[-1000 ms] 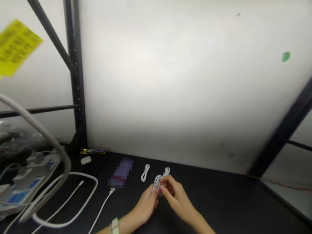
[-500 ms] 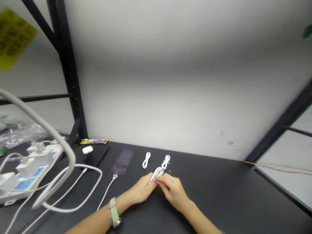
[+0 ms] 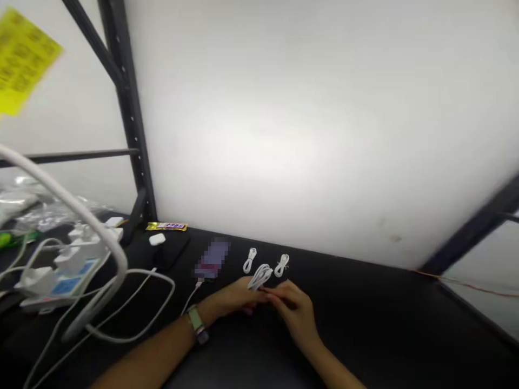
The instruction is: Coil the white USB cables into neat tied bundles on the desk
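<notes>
A coiled white cable sticks up from the closed fingers of my left hand, over the black table. My right hand is closed in a pinch, thumb and forefinger meeting the left fingertips at the near end of the coil. Whatever lies between the right fingertips is too small to make out. Just beyond the hands, two bundled white cables lie on the table, one bundle to the left and a tied bundle to the right. My left wrist carries a watch with a pale green strap.
Left of the hands lies a blurred-out phone with a white cable plugged in. A power strip with several chargers and a thick looping white cord fills the left side. Behind are a white earphone case and a yellow-wrapped snack bar.
The view has shifted slightly, and the picture is darker over the table. The right fingers have moved from the coil's side down to its near end. The coil stays in my left hand.
</notes>
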`<state>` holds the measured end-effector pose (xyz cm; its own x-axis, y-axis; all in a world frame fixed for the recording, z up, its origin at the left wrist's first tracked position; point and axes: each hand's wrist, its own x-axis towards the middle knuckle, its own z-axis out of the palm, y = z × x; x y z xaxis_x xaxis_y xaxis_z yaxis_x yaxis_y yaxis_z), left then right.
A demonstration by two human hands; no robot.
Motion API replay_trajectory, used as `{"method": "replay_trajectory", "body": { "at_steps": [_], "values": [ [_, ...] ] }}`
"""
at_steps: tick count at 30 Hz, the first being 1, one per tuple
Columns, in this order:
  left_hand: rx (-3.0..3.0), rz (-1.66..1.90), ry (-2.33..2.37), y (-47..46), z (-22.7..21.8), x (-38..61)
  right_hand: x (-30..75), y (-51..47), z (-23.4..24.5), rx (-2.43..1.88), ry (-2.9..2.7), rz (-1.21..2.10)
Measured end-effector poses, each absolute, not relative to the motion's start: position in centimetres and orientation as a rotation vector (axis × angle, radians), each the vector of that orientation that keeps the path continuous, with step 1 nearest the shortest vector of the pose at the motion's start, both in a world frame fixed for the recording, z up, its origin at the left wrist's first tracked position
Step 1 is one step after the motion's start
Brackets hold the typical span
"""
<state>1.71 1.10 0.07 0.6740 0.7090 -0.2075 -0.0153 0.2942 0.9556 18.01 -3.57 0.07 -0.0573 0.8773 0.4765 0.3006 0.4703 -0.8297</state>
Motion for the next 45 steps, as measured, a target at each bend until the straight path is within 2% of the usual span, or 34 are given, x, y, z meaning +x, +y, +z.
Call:
{"method": "replay_trajectory", "body": {
  "at_steps": [5,11,20,27,35,40,45],
  "values": [
    [1.114,0.600,0.752,1.4,-0.3,1.9,19.3,-2.4,0.3,-1.236,-1.446,1.013],
    [1.127,0.610,0.760,1.2,0.1,2.0,20.0,-1.9,0.2,-1.201,-1.274,1.063],
    [1.152,0.677,0.789,1.3,-0.7,2.4,20.1,-1.6,0.1,-1.211,-1.339,1.234],
    [1.137,0.694,0.841,1.3,-0.6,2.8,22.0,-1.3,0.8,-1.368,-1.670,1.160],
    [1.277,0.714,0.827,0.8,-0.6,2.8,20.7,-2.0,0.8,-1.172,-1.432,0.890],
    [1.407,0.718,0.830,0.7,-1.6,3.3,18.8,-2.5,0.3,-1.150,-1.552,0.734],
    [1.244,0.798,0.935,0.5,-1.9,4.1,18.0,-2.4,-0.4,-1.241,-1.552,0.881]
  ]
}}
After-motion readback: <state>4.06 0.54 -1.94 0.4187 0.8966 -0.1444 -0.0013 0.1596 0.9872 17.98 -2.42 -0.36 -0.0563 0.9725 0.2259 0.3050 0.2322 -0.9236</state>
